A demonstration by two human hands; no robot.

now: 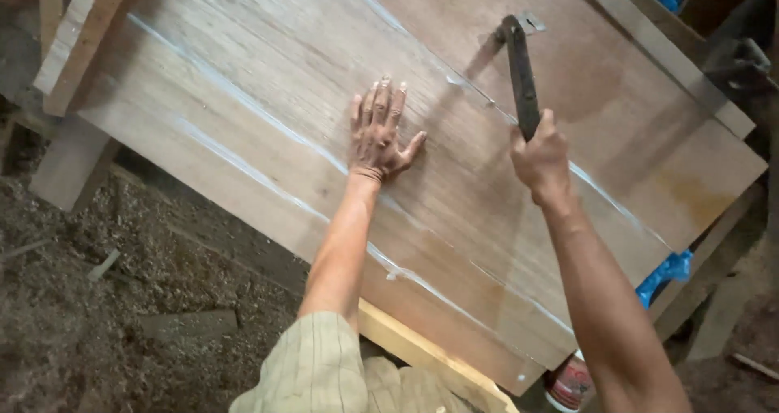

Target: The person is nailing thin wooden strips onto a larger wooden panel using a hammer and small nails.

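the biggest thing in view is a large plywood sheet, pale brown, which lies tilted across almost the whole picture. long whitish lines, maybe glue or chalk, i cannot tell which, run along it. under its near edge shows a yellow wooden batten, and at the far left stand some more wooden beams. the ground below is dark and covered with sawdust and small wood scraps. a piece of blue plastic looks out beside the right edge of the sheet, and a small round can stands near the bottom, partly hidden by the arm.

in my judgement the step in hand is striking or fixing something into the sheet along one whitish line. the hammer is raised, its head near the top of the picture above the sheet. the next blow calls for a steady sheet and a good aim at the spot near the line, well apart from the flat fingers.

the left hand lies flat on the sheet, fingers spread wide, palm pressed down, and it holds nothing. the right hand is closed tightly as a fist around the lower part of the dark hammer handle. any nail is too small to see.
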